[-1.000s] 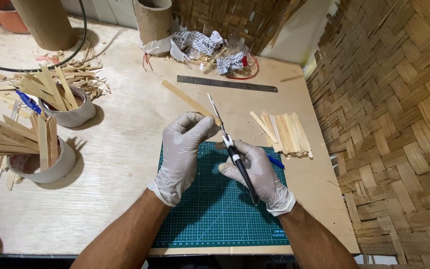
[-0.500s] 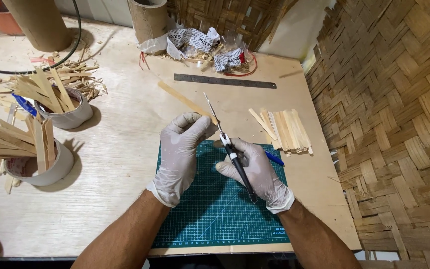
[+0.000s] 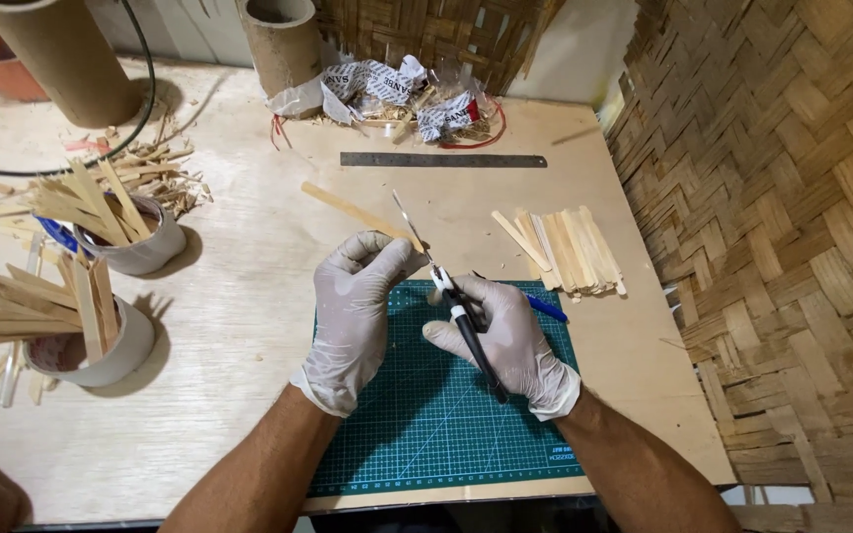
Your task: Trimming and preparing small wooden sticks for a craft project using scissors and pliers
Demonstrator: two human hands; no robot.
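Note:
Both my hands wear pale rubber gloves over a green cutting mat (image 3: 426,434). My left hand (image 3: 355,306) grips a long thin bamboo strip (image 3: 352,212) that slants up and to the left over the table. My right hand (image 3: 505,336) holds a craft knife (image 3: 451,301) with a black handle, its slim blade pointing up against the strip near my left fingertips. A blue pen (image 3: 545,308) pokes out from behind my right hand.
A pile of cut bamboo strips (image 3: 560,249) lies right of the mat, a steel ruler (image 3: 443,160) beyond it. Two pots of strips (image 3: 140,247) (image 3: 86,345) stand at left, cardboard tubes (image 3: 283,39) at the back. A woven bamboo panel (image 3: 782,247) fills the right.
The hands, strip and knife keep the same pose. The view has drifted slightly, nothing else moved.

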